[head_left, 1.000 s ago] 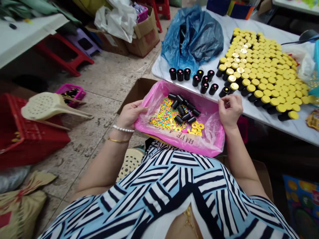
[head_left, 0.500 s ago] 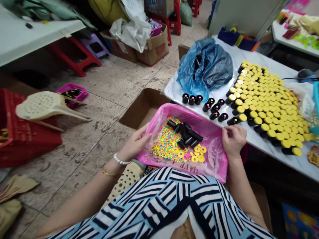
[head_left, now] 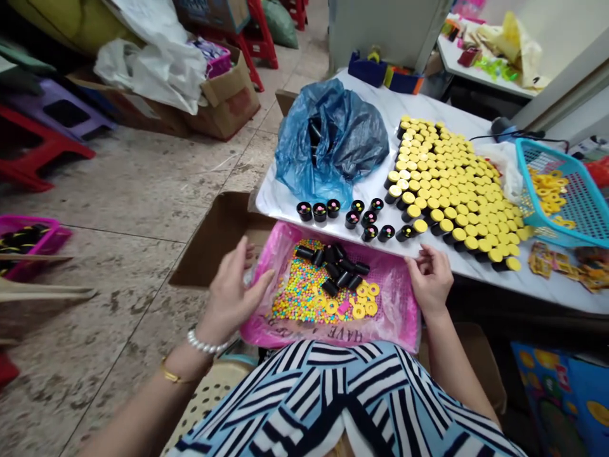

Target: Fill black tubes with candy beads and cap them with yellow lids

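Left hand (head_left: 231, 292): grip slack, fingers spread outside the basket (head_left: 380, 266), thumb lying over its left rim. Not closed round anything. Right hand (head_left: 432, 279): loosely curled at the far right corner, thumb and fingers parted, nothing seen in it; contact with the rim I cannot tell.

Basket pink, lined with clear plastic (head_left: 394, 304), set against the shirt (head_left: 333, 387), its far rim just below the counter (head_left: 375, 181) edge. Inside: small coloured beads (head_left: 295, 289) heaped left, loose black tubes (head_left: 343, 278) lying across the far middle, yellow rings (head_left: 365, 301) toward the right, 1 pink piece (head_left: 343, 308) among them.

On the counter, just past the basket: 10 bead-topped tubes (head_left: 368, 219) upright, 3 of them in a row at left. Yellow-capped tubes (head_left: 457, 184) packed to the right; blue bag (head_left: 328, 139) behind at left.

Step in hand looks like steadying the basket. Judgement: best kept level, weight borne from below as well as the rims, since beads would roll at a slight tilt. Far rim wants to stay off the counter edge; a knock there could topple the nearest upright tubes.
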Action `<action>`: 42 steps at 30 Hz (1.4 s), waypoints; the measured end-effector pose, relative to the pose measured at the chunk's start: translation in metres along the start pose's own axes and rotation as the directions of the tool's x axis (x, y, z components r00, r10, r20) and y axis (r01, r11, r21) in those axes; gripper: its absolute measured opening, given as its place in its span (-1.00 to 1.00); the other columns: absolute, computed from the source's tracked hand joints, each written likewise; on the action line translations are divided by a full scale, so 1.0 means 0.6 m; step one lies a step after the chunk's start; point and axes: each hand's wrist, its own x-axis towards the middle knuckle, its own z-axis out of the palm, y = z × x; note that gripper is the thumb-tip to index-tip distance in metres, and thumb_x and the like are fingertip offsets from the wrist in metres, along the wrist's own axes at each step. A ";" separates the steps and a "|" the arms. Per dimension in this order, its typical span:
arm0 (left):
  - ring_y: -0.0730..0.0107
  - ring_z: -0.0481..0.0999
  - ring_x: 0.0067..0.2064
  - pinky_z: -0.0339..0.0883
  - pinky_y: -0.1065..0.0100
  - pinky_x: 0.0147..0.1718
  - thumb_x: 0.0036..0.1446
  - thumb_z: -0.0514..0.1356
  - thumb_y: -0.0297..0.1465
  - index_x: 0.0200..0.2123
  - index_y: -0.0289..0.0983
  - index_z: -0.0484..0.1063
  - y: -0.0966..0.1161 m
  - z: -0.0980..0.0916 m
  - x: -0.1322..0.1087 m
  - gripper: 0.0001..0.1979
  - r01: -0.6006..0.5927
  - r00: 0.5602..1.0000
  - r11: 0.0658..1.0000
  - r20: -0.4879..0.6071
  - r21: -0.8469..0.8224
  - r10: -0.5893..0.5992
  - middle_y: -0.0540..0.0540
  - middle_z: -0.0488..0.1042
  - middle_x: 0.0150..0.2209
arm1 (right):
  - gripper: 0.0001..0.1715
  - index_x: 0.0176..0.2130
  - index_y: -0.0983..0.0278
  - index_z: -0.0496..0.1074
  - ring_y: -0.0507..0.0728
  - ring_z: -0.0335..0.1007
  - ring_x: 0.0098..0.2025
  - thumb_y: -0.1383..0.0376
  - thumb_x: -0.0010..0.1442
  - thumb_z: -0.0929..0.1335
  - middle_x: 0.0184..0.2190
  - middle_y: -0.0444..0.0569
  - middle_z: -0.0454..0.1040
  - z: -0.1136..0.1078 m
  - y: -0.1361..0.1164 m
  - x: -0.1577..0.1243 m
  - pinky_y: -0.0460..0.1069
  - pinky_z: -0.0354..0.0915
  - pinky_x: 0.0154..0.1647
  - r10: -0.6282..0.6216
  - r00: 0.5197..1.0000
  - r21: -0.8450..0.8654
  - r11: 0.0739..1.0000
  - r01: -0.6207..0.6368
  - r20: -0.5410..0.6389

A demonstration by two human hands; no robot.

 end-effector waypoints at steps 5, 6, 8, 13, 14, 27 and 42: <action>0.24 0.52 -0.15 0.52 0.17 -0.07 0.16 0.40 -0.07 0.37 -0.26 0.32 0.070 0.000 0.131 -0.20 -0.296 0.954 0.949 -0.010 0.109 0.299 -0.18 0.48 -0.06 | -0.34 0.14 0.31 0.47 0.11 0.43 -0.34 0.01 0.20 0.53 -0.23 0.00 0.54 0.008 -0.014 0.037 0.07 0.47 -0.18 -0.037 0.990 -0.096 0.994 0.050 0.136; 0.27 0.51 -0.17 0.51 0.18 -0.06 0.16 0.41 -0.07 0.32 -0.28 0.37 0.080 0.008 0.155 -0.24 -0.320 0.947 0.941 0.033 0.107 0.319 -0.17 0.49 -0.09 | -0.34 0.11 0.32 0.49 0.12 0.42 -0.35 -0.01 0.19 0.53 -0.27 -0.02 0.54 0.014 -0.019 0.043 0.08 0.46 -0.18 -0.050 0.988 -0.112 0.991 0.067 0.144; 0.32 0.49 -0.22 0.49 0.21 -0.07 0.14 0.42 -0.09 0.26 -0.31 0.42 0.096 0.029 0.190 -0.29 -0.350 0.933 0.931 0.118 0.099 0.339 -0.13 0.51 -0.15 | -0.33 0.09 0.34 0.49 0.13 0.41 -0.36 -0.02 0.18 0.53 -0.31 -0.02 0.52 0.027 -0.030 0.048 0.08 0.45 -0.19 -0.063 0.986 -0.133 0.988 0.084 0.154; 0.36 0.49 -0.29 0.45 0.28 -0.17 0.15 0.42 -0.19 0.23 -0.31 0.45 0.113 0.075 0.210 -0.37 -0.362 0.917 0.931 0.201 0.055 0.345 -0.07 0.51 -0.23 | -0.31 0.17 0.35 0.45 0.15 0.42 -0.32 0.00 0.22 0.51 -0.23 0.05 0.53 0.056 -0.069 0.055 0.10 0.47 -0.15 -0.048 0.978 -0.148 0.986 0.079 0.205; 0.35 0.49 -0.29 0.45 0.28 -0.17 0.16 0.41 -0.21 0.23 -0.31 0.46 0.115 0.080 0.210 -0.39 -0.355 0.919 0.933 0.203 0.055 0.338 -0.07 0.51 -0.24 | -0.31 0.17 0.34 0.45 0.16 0.42 -0.30 0.01 0.22 0.51 -0.21 0.06 0.53 0.062 -0.077 0.058 0.11 0.47 -0.14 -0.038 0.974 -0.154 0.985 0.074 0.222; -0.17 0.38 0.22 0.41 -0.10 0.22 -0.15 0.58 -0.04 0.52 -0.28 -0.14 0.145 0.133 0.131 0.36 -0.322 0.946 0.943 0.058 0.086 0.318 -0.36 0.29 0.19 | 0.11 0.40 0.37 0.23 0.23 0.46 -0.19 -0.15 0.13 0.52 -0.07 0.16 0.47 0.077 -0.091 0.071 0.16 0.50 -0.09 0.001 0.936 -0.129 0.991 0.047 0.351; -0.09 0.43 0.17 0.44 0.00 0.18 -0.05 0.56 -0.14 0.47 -0.33 -0.02 0.155 0.182 0.185 0.18 -0.327 0.945 0.944 0.045 0.048 0.325 -0.35 0.28 0.17 | 0.26 0.47 0.44 0.05 0.42 0.44 0.06 -0.30 0.18 0.41 0.02 0.32 0.43 0.122 -0.105 0.097 0.20 0.47 -0.04 0.015 0.926 -0.237 0.968 0.081 0.377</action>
